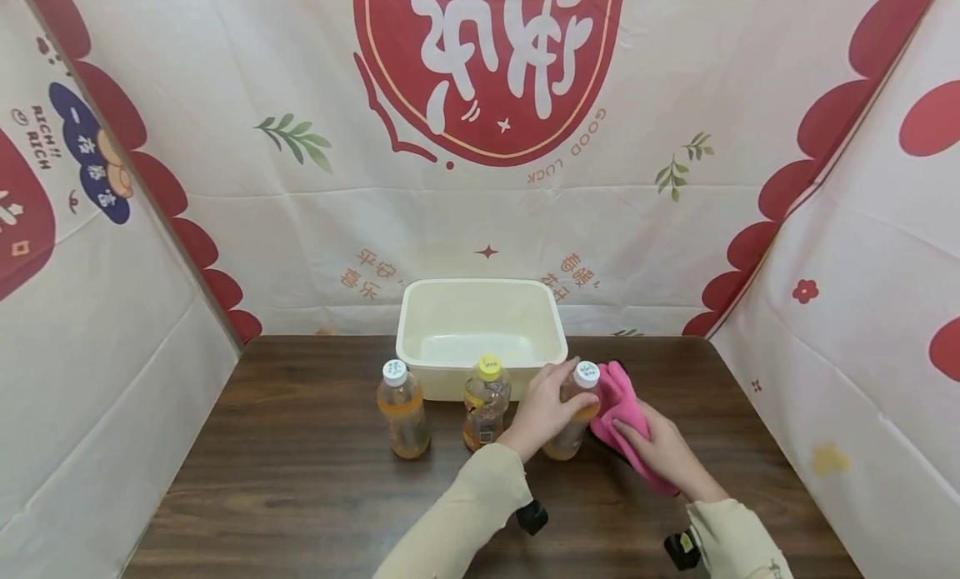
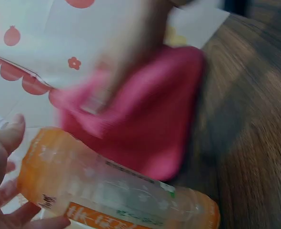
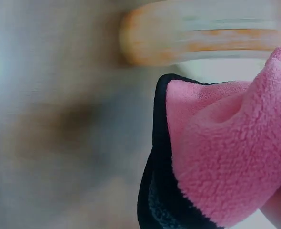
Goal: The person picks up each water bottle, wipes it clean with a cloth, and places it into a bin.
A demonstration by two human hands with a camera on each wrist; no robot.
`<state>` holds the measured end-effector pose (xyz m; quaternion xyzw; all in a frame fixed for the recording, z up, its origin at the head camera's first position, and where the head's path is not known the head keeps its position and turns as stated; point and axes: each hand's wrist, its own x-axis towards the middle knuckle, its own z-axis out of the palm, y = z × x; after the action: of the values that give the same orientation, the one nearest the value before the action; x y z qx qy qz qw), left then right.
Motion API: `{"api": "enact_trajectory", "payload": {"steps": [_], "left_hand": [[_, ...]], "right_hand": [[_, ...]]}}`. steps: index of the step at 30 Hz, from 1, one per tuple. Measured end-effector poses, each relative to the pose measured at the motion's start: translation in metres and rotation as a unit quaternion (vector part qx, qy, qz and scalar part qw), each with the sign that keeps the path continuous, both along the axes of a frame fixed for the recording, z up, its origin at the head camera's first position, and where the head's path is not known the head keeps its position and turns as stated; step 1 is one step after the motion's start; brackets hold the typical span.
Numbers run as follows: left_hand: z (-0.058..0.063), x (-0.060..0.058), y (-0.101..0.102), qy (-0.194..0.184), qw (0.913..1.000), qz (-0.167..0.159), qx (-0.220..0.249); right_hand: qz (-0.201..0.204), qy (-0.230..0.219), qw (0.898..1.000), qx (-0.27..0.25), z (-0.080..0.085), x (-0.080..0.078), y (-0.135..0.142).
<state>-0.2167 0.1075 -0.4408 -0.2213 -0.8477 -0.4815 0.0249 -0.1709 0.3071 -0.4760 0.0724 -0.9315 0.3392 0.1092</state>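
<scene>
My left hand (image 1: pixel 546 406) curls its thumb and fingers around the upper part of a clear plastic bottle (image 1: pixel 566 440) with a white cap, which looks upright on the table. The label with orange print on this bottle (image 2: pixel 126 186) shows in the left wrist view. To its right, my right hand (image 1: pixel 666 452) grips a pink cloth (image 1: pixel 618 400), bunched and close against the bottle. A dark edge or backing shows on the cloth (image 3: pixel 231 152) in the right wrist view, where the right fingers are mostly hidden.
A yellow-capped bottle (image 1: pixel 487 404) and another white-capped bottle (image 1: pixel 407 425) stand left of my hands on the dark wooden table (image 1: pixel 300 479). Behind them sits a cream plastic bin (image 1: pixel 480 381). Printed cloth walls (image 1: pixel 480 221) enclose the back and sides.
</scene>
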Motion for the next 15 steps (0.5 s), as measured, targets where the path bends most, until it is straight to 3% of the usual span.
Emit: {"api": "enact_trajectory", "payload": {"steps": [4, 7, 11, 15], "left_hand": [[-0.002, -0.002, -0.002, 0.000, 0.9997, -0.018, 0.018], [-0.003, -0.003, -0.001, 0.005, 0.9997, -0.016, 0.016], [-0.005, -0.003, 0.000, 0.016, 0.9997, -0.011, 0.017], [-0.008, 0.001, 0.001, 0.019, 0.9993, -0.012, 0.030]], "right_hand": [[0.038, 0.040, 0.998, 0.009, 0.033, -0.004, -0.008], [0.061, 0.051, 0.997, 0.020, 0.047, -0.007, -0.015], [0.072, 0.033, 0.997, 0.022, 0.050, -0.010, -0.021], [0.077, 0.031, 0.996, 0.026, 0.044, -0.011, -0.022]]}}
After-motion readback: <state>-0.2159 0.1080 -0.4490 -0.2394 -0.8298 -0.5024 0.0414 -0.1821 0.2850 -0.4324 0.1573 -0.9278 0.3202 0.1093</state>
